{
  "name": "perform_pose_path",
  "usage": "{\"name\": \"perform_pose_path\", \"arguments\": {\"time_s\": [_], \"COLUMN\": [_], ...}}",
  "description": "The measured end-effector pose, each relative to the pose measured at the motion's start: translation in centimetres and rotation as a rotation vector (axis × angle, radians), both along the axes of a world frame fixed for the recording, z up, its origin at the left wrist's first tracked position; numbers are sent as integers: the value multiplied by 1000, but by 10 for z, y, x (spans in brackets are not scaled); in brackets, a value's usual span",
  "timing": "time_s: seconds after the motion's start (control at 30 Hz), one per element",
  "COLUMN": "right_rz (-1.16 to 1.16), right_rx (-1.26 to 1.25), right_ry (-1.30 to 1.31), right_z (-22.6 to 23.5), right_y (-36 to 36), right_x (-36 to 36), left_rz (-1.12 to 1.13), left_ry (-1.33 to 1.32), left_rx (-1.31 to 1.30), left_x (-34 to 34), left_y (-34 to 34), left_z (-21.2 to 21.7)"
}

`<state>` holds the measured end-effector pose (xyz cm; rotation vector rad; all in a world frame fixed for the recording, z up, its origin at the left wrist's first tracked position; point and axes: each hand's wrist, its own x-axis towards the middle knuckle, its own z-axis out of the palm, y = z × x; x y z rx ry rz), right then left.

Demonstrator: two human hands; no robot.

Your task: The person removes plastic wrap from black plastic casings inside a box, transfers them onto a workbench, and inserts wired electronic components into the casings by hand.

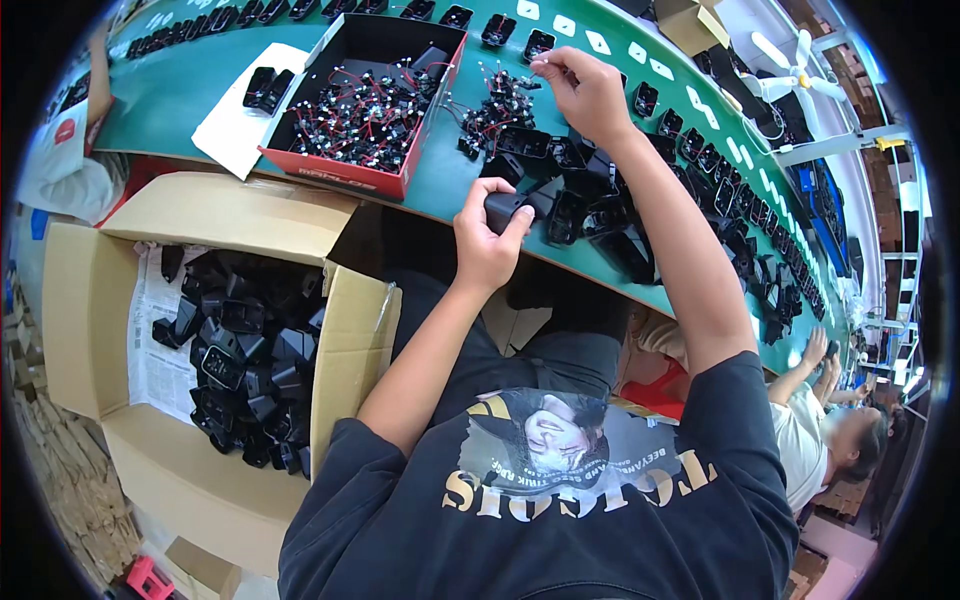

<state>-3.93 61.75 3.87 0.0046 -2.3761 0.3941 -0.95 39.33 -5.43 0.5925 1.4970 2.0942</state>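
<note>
My left hand [483,238] grips a black plastic housing [504,210] at the near edge of the green table, its thumb and fingers wrapped round the sides. Raised farther out, my right hand [588,98] has its thumb and index finger pinched together. Whatever sits in that pinch is too small to make out. Just left of the right hand lies a pile of small parts with red and black wires [500,105]. Between my hands and along the table's near side are several open black housings [565,215], heaped together.
A red-edged box [405,180] of wired parts stands on the table [440,165], beside a white sheet [225,130] with black housings on it. At my left, an open carton [90,330] holds many housings. Rows of housings and white plates line the table; other people sit at both ends.
</note>
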Motion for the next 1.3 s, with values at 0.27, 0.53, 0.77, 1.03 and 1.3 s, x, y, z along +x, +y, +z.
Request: {"name": "perform_pose_path", "arguments": {"time_s": [0.27,0.53,0.77,1.03,1.3], "right_rz": [89,226,165,-47,-39], "right_rx": [-274,-410,-384,-300,-407], "right_ry": [31,239,232,151,276], "right_z": [26,47,70,67,40], "right_y": [-29,-129,-146,-150,-144], "right_x": [9,116,194,257,284], "left_rz": [52,-65,-340,-464,-563], "left_ry": [-79,-338,-258,-130,-139], "left_rx": [122,499,404,203,106], "left_x": [2,7,42,72,93], "left_y": [-6,-35,-45,-32,-32], "left_z": [19,95,109,115,134]}}
